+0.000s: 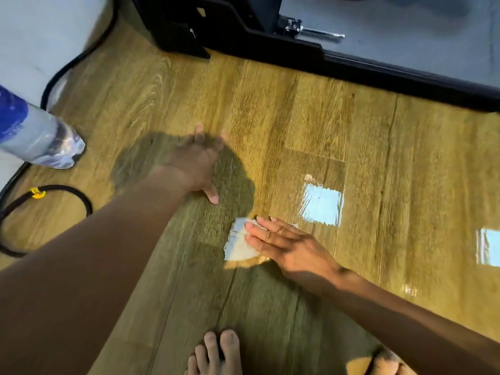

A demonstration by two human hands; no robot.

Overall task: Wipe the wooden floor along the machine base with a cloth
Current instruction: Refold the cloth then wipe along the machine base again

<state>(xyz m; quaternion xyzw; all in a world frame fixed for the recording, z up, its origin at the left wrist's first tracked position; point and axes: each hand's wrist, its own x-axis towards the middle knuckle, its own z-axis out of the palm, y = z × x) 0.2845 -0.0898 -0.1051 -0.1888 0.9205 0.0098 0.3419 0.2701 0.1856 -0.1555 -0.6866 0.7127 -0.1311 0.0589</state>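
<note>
Both hands lay flat in the head view: the left hand [197, 163] spread, gripping nothing, on the glossy yellow-brown wooden floor [324, 117]; the right hand [284, 244] pressing straight fingers on the small crumpled white cloth [239, 246], well apart from the black machine base [351, 63]. Wiping looked under way; the next stroke probably called for sliding the cloth toward that base. The clear plastic bottle's [35, 136] blue label was too blurred to read.

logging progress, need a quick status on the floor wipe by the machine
Left hand open, flat on wooden floor. Right hand pressing cloth flat, short of machine base. Bottle and cable off left, clear of cloth.
</note>
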